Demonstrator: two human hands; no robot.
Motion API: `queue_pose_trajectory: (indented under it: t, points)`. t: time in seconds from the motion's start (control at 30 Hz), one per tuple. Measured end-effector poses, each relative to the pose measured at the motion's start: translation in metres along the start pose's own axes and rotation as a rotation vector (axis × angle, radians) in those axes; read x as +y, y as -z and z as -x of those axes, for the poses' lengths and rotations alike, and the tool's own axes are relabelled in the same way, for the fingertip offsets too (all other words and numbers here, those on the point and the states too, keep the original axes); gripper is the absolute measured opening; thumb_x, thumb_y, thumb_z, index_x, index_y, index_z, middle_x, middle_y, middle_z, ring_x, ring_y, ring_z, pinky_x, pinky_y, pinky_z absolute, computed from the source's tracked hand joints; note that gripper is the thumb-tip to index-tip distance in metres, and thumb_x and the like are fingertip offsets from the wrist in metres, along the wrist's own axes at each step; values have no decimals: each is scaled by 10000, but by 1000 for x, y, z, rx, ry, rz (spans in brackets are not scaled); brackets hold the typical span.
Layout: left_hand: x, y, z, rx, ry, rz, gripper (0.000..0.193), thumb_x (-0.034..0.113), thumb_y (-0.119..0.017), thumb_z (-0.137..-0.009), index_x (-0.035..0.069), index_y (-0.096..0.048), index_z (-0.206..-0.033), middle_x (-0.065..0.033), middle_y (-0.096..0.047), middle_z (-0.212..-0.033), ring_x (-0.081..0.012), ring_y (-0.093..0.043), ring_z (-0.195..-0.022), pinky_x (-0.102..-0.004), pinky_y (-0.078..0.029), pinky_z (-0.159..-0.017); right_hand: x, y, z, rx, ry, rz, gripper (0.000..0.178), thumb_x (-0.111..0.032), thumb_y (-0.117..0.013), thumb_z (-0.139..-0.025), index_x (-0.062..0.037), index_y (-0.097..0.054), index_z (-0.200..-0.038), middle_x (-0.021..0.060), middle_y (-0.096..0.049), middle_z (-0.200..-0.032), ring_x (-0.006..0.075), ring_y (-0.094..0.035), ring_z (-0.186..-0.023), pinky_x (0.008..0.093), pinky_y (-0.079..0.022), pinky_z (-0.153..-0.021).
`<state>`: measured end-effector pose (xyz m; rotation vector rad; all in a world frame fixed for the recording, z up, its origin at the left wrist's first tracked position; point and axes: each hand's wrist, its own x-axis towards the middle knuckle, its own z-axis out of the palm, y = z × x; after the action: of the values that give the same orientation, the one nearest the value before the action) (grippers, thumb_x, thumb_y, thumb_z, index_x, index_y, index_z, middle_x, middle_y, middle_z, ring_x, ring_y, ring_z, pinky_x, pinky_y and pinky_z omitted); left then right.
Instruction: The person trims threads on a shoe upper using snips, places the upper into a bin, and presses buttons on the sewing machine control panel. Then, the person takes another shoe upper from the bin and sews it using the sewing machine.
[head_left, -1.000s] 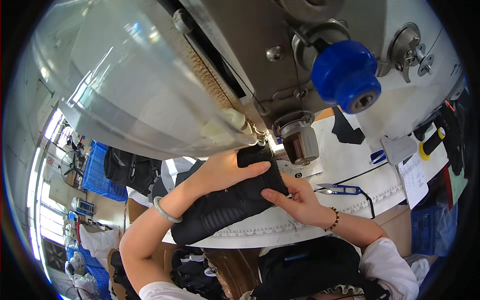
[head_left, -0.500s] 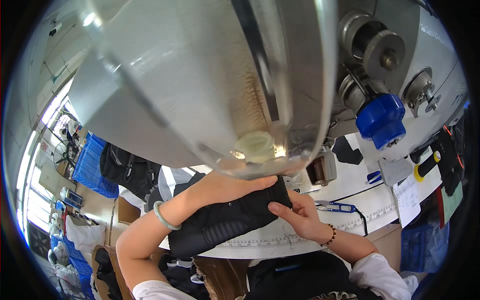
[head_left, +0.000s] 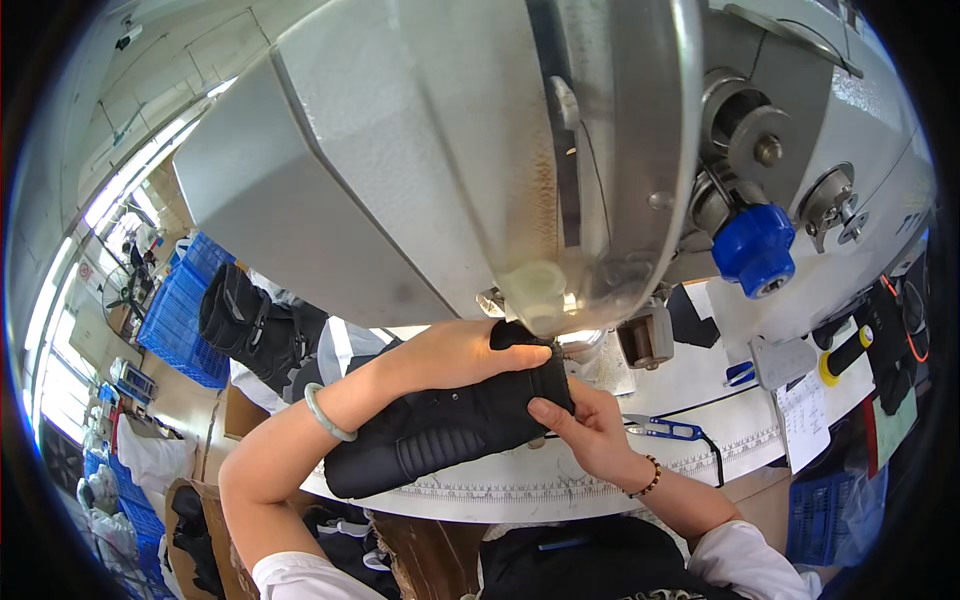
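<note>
A black padded fabric piece with a ribbed panel lies across the white sewing table, its right end under the head of a large grey sewing machine. My left hand reaches over its upper side, thumb along the top near the right end, fingers mostly out of sight behind it. At that same end, my right hand pinches the edge between thumb and fingers. The needle area is partly hidden by a clear guard and the machine head.
Blue-handled thread snips lie right of my right hand, near a ruler strip. Farther right are a written sheet and a black-and-yellow roll. Blue crates and black bags stand left.
The view has shifted, so the machine head appears farther right and more of it shows. Both hands keep their hold on the black fabric piece, with hardly any change in grip.
</note>
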<state>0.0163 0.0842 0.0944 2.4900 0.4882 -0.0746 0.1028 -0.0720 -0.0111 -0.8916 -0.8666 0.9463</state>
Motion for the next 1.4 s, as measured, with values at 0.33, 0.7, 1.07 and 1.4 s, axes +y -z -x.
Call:
queue_pose_trajectory:
  t: [0.33,0.7,1.07,1.4]
  points:
    - [-4,3,-4,-90,3,-2,506,517,-450,-877,110,-580,-1149,-108,-648,-967,-218,-617,-867,-306,-449,-768,3,1,-5,51,-31,-18,217,-227,-614,-878,-37,-556,-792,-87,-411,-601,-12,-334,-540,186,-258,-455]
    - [14,45,8,-206,85,111,444,314,-685,-779,-6,-606,-1076,-79,-647,-967,-138,-612,-813,-243,-494,-729,-6,3,-11,59,-25,-58,203,-195,-612,-879,-25,-604,-990,-85,-500,-711,-17,-383,-623,158,-307,-522]
    - [3,-11,28,84,272,651,624,338,-740,-733,-63,-505,-1149,-112,-624,-994,-143,-596,-880,-258,-484,-790,-27,50,-16,-122,-193,-64,342,-98,-564,-831,60,-550,-1134,62,-620,-1063,97,-541,-983,233,-389,-866]
    - [-11,-14,24,61,117,628,545,235,-703,-770,-43,-474,-1178,-89,-571,-1086,-130,-535,-987,-264,-428,-882,-21,65,-12,-260,-227,-151,328,-26,-573,-782,21,-603,-1105,55,-642,-996,88,-569,-898,226,-431,-830]
